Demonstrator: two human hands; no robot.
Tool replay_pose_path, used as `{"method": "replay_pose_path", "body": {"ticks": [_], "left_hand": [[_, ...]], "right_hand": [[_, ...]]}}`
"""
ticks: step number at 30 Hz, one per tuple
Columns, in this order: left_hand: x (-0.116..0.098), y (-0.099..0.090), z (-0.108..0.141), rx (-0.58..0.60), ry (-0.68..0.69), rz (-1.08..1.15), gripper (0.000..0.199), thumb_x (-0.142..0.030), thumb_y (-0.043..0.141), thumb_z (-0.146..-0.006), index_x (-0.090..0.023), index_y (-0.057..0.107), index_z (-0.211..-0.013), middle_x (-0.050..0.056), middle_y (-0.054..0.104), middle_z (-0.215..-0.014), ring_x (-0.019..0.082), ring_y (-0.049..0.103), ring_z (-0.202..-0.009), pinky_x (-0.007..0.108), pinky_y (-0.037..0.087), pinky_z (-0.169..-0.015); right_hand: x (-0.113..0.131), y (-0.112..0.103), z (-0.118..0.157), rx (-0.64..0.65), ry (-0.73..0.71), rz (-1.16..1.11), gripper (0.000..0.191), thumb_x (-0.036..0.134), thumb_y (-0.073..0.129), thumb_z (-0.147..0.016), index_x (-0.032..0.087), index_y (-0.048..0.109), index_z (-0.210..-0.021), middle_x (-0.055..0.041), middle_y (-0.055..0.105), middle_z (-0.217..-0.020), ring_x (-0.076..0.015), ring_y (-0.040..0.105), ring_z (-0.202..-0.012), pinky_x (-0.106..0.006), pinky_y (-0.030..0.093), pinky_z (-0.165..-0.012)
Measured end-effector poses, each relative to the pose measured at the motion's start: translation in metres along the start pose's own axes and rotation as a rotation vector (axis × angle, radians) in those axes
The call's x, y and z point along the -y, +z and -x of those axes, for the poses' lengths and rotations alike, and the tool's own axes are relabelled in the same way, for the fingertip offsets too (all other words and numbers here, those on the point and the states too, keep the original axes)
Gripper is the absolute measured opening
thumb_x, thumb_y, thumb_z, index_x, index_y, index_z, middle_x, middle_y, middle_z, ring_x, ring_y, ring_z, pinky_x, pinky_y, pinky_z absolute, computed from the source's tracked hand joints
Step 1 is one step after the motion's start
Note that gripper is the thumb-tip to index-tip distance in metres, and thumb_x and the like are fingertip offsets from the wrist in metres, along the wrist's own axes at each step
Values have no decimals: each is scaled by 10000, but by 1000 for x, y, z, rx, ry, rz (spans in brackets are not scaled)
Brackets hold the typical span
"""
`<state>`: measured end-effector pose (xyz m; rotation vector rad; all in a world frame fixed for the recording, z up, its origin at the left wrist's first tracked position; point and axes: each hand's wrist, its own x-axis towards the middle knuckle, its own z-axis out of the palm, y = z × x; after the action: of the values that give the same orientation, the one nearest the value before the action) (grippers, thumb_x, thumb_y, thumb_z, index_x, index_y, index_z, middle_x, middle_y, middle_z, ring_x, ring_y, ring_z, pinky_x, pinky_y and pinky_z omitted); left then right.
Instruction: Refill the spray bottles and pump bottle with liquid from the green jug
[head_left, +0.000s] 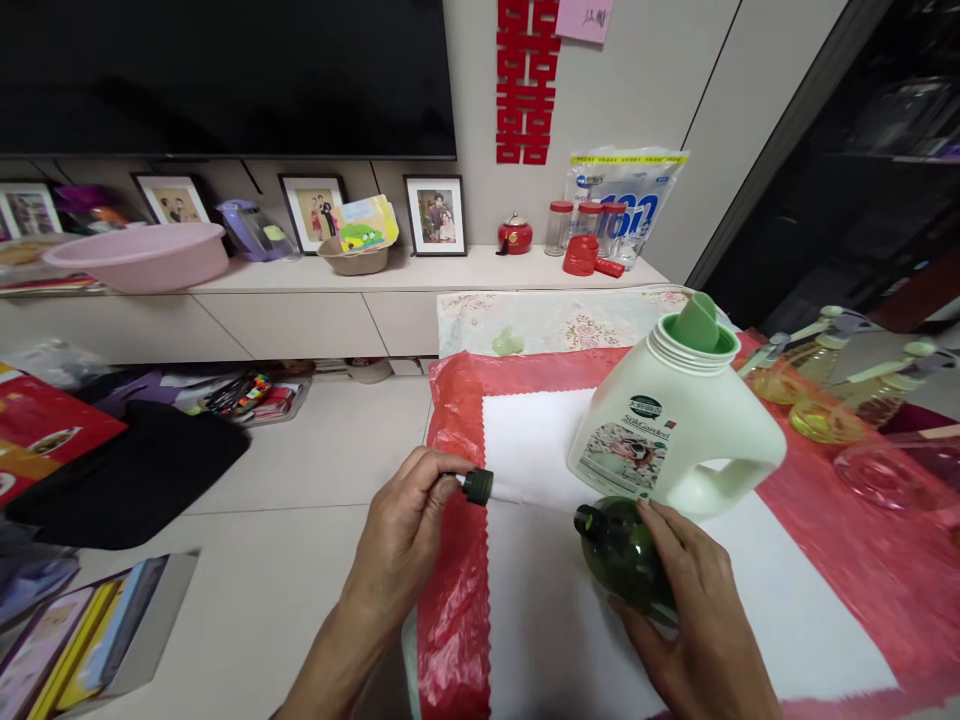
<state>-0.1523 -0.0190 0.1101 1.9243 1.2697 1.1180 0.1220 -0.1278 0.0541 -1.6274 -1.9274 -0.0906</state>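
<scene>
My left hand (405, 520) pinches a dispenser pump head (478, 487) with a dark ribbed collar. A thin pale tube (529, 499) runs from it toward the bottle's mouth; whether its end is inside I cannot tell. My right hand (694, 590) is wrapped round a dark green bottle (626, 555), tilted so that its open neck points left. Just behind it stands a large pale green detergent jug (660, 420) with a handle and a green spout, its top uncapped. Both bottles are over a white cloth (540, 600) with a zigzag edge.
Red plastic sheeting (457, 600) lies under the white cloth. Clear spray bottles (885, 390) and a pink transparent dish (877, 470) stand at the right. Behind, a long cabinet (300, 310) holds a pink basin (142, 255), photo frames and jars. A file box (161, 620) stands on the floor at left.
</scene>
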Motion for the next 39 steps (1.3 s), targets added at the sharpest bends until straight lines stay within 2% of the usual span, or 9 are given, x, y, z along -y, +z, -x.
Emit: {"method": "replay_pose_path", "body": {"ticks": [10, 14, 17, 21, 25, 29, 32, 34, 39], "left_hand": [[-15, 26, 4, 124, 96, 26, 226, -198, 440, -985, -249, 657, -1019, 20, 683, -910, 160, 648, -837, 277, 509, -748], [-17, 30, 4, 149, -47, 120, 180, -236, 494, -963, -248, 626, -1084, 10, 708, -923, 158, 657, -837, 283, 503, -756], [-15, 38, 4, 173, -203, 315, 168, -262, 569, -919, -242, 615, -1080, 8, 724, -915, 157, 655, -810, 286, 499, -738], [-11, 55, 5, 100, -411, 722, 275, -310, 766, -777, -219, 626, -995, 3, 725, -858, 144, 648, -786, 261, 499, -713], [-10, 73, 8, -33, -586, 1043, 449, -328, 922, -610, -185, 655, -940, -9, 728, -799, 113, 646, -745, 235, 504, -724], [-15, 87, 15, -105, -709, 1272, 500, -316, 955, -579, -164, 669, -959, 11, 736, -865, 113, 663, -807, 245, 521, -797], [-20, 96, 21, -125, -737, 1334, 526, -275, 960, -579, -163, 654, -991, 29, 743, -946, 125, 682, -887, 243, 508, -860], [-21, 102, 25, -143, -738, 1349, 623, -243, 952, -592, -189, 609, -1110, 28, 751, -956, 134, 695, -914, 260, 495, -908], [-16, 110, 26, -161, -623, 1265, 908, -220, 894, -661, -247, 359, -1394, 29, 761, -957, 152, 694, -934, 310, 474, -930]], "right_hand": [[12, -10, -9, 53, -49, 6, 612, 217, 526, -951, 227, 328, -1529, -150, 358, -1466, -331, 407, -1316, -564, 507, -984], [12, -7, -9, 69, -59, -39, 616, 238, 533, -952, 228, 321, -1531, -152, 360, -1462, -336, 411, -1318, -555, 530, -962], [13, -4, -7, 75, -22, -96, 633, 282, 529, -945, 263, 312, -1539, -127, 369, -1471, -346, 415, -1329, -560, 532, -976], [15, -4, -7, 45, 4, -127, 610, 309, 512, -946, 305, 335, -1529, -96, 393, -1468, -346, 434, -1324, -551, 532, -999], [14, -3, -6, 25, -31, -100, 613, 290, 555, -946, 255, 350, -1522, -144, 372, -1454, -336, 435, -1317, -525, 548, -968], [12, 0, -3, 14, -38, -99, 618, 275, 556, -951, 242, 341, -1529, -160, 358, -1449, -331, 421, -1316, -532, 530, -974], [13, 4, -2, 21, -37, -94, 627, 263, 549, -954, 255, 325, -1539, -152, 348, -1458, -333, 407, -1319, -546, 517, -978], [13, 6, -1, 31, -37, -90, 633, 256, 544, -953, 267, 318, -1543, -146, 344, -1462, -336, 400, -1322, -548, 513, -976], [12, 13, 2, 66, -4, -122, 655, 282, 535, -952, 261, 283, -1556, -131, 334, -1480, -325, 385, -1341, -536, 500, -1009]]}}
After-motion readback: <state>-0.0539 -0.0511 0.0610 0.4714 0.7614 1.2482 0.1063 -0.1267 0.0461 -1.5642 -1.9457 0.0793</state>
